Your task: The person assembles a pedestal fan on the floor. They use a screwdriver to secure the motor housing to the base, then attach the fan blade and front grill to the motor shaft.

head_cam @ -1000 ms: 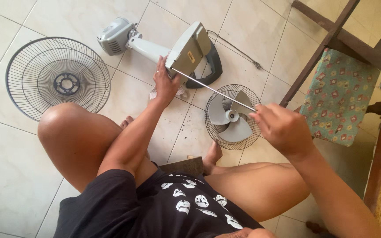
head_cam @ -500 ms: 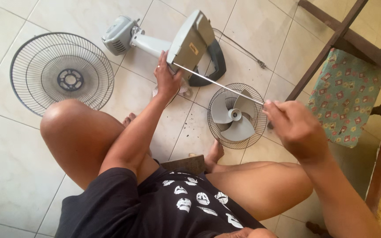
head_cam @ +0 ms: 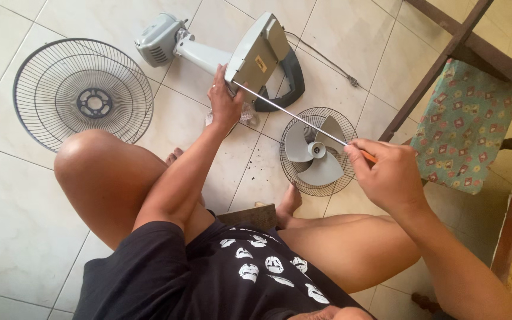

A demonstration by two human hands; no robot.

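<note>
A grey fan body lies on its side on the tiled floor, its motor head at the left and its base tipped up. My left hand grips the lower edge of that base. My right hand is closed on the orange handle of a long screwdriver, whose thin metal shaft runs up-left with its tip at the underside of the base.
A round wire grille lies flat at the left. A second grille holding the grey fan blade sits by my right foot. A power cord trails right. A wooden chair with a floral cushion stands at the right.
The view has shifted slightly. My right hand has moved a little down and right along with the screwdriver handle; the left hand stays on the base.
</note>
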